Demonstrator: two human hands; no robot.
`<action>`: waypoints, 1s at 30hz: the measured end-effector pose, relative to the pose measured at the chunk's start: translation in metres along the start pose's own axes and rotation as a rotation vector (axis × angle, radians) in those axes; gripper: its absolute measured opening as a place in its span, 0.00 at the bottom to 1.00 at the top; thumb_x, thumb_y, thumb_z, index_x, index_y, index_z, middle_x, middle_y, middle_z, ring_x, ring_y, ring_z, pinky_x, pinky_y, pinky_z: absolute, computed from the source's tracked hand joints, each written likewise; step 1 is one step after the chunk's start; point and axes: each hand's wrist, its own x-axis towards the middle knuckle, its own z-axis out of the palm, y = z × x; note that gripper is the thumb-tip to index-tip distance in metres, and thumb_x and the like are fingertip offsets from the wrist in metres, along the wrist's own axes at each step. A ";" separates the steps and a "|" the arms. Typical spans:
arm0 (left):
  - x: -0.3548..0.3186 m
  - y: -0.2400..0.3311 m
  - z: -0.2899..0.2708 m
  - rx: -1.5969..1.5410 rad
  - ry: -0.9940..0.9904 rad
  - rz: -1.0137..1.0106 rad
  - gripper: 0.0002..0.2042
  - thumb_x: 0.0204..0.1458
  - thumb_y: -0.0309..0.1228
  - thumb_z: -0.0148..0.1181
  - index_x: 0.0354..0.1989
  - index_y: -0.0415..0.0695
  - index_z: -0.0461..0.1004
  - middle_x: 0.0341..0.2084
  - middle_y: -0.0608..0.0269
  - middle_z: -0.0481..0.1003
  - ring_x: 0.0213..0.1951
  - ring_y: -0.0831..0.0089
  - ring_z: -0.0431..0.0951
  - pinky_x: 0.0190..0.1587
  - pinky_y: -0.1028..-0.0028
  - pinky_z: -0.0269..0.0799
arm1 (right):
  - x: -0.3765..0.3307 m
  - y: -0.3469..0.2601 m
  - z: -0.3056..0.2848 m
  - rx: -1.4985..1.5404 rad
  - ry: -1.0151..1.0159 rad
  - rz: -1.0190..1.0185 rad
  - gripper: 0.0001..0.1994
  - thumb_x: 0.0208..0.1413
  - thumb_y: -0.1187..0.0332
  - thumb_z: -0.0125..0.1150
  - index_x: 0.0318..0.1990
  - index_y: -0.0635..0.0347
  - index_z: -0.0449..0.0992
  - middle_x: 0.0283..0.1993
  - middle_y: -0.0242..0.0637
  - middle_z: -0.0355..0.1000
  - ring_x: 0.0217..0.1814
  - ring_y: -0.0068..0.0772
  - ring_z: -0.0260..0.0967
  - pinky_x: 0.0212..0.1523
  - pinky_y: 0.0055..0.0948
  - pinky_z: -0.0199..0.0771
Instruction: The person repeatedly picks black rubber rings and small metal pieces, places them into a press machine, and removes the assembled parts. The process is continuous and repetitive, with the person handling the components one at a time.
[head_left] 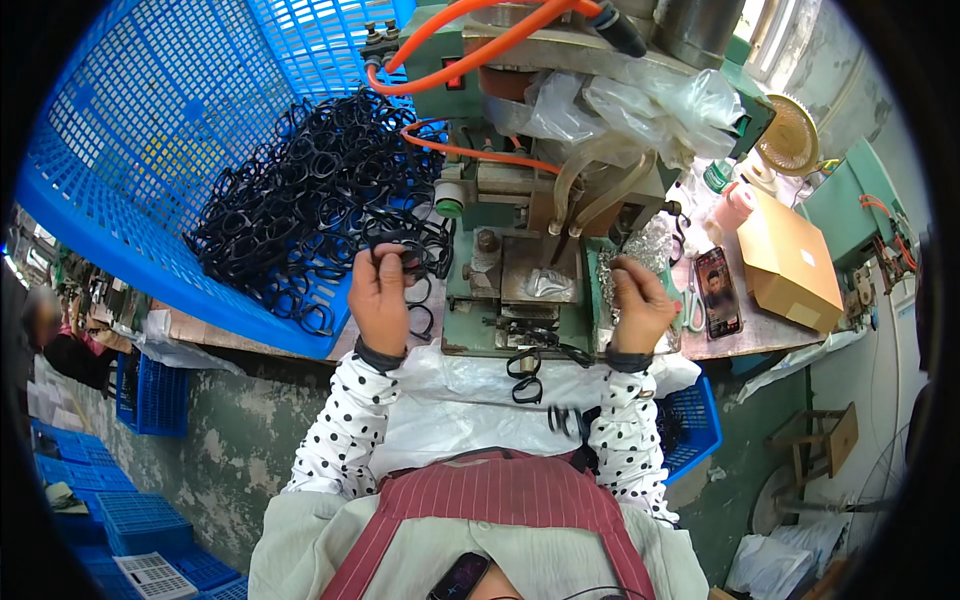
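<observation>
from the head view, here you are at the bench, both hands raised either side of the green machine (470,333). your left hand (380,303) is up on its left flank, thumb and fingers pinching a dark eyeglass frame (397,240) at the tips, right at the near edge of the frame pile (320,190). that pile, a great black tangle, fills the blue basket (150,288) beyond and to the left of the hand. over to your right hand (643,312): fingers bent, tips close together, just by the shiny small pieces (652,243) on the machine's right (too small to tell whether you have one pinched, so i can't call that).

between your hands sits the metal block (525,288) of the machine, a silvery lump on top. nearer you, loose frames (526,388) lie along the machine's front edge and over the white sheet (445,385), between your two wrists and well apart from either set of fingertips. further right of your right hand come the scissors (692,312), the phone (717,292), then the open cardboard box (795,265). overhead, an orange hose (440,78) loops across the machine.
</observation>
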 end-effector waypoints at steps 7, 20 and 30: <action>-0.003 0.068 0.032 -0.043 -0.266 0.309 0.13 0.65 0.34 0.47 0.46 0.35 0.68 0.36 0.58 0.73 0.32 0.74 0.73 0.38 0.75 0.69 | -0.022 -0.014 0.033 -0.152 -0.211 -0.252 0.09 0.45 0.79 0.67 0.37 0.62 0.81 0.34 0.37 0.75 0.36 0.28 0.69 0.41 0.23 0.69; 0.021 0.078 0.047 -0.133 -0.225 0.195 0.09 0.63 0.30 0.50 0.44 0.36 0.71 0.36 0.62 0.75 0.35 0.76 0.78 0.34 0.80 0.72 | -0.034 -0.014 0.058 -0.141 -0.091 -0.200 0.23 0.37 0.77 0.73 0.45 0.63 0.74 0.38 0.36 0.70 0.37 0.30 0.70 0.42 0.28 0.70; 0.021 0.082 0.043 -0.104 -0.242 0.166 0.10 0.64 0.32 0.50 0.45 0.37 0.70 0.35 0.63 0.75 0.35 0.78 0.77 0.36 0.79 0.72 | -0.020 -0.035 0.057 -0.246 -0.203 -0.106 0.37 0.33 0.77 0.74 0.56 0.72 0.62 0.36 0.43 0.74 0.34 0.30 0.75 0.37 0.26 0.73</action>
